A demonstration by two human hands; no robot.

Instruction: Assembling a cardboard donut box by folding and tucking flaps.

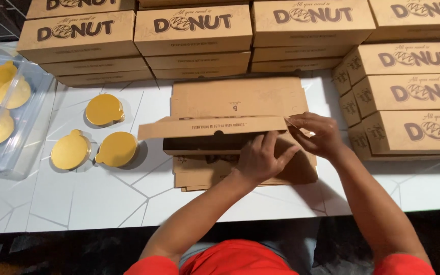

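Brown cardboard makes up the half-folded box [215, 133] at the middle of the white table [103, 198], where it rests on a short pile of flat box blanks [240, 99]. The left hand [260, 159] presses on the box's near side, its fingers spread apart and laid flat over the front wall, with the fingertips reaching up to the raised flap. The right hand [318, 133] is at the box's right end, its fingers drawn together and pinching the corner of the flap there; it touches the cardboard just beside the left hand. The flap tilts across the top of the box, and the inside under it is dark.

Behind the work, finished boxes [194, 30] of the same brown card stand stacked in rows along the far edge of the table, and another stack [408, 97] rises at the right, close to the right forearm. To the left lie three round gold cake boards [105, 109], each with a small tab, well apart from the hands. Further left, a clear plastic tray [26, 117] holds more gold boards.
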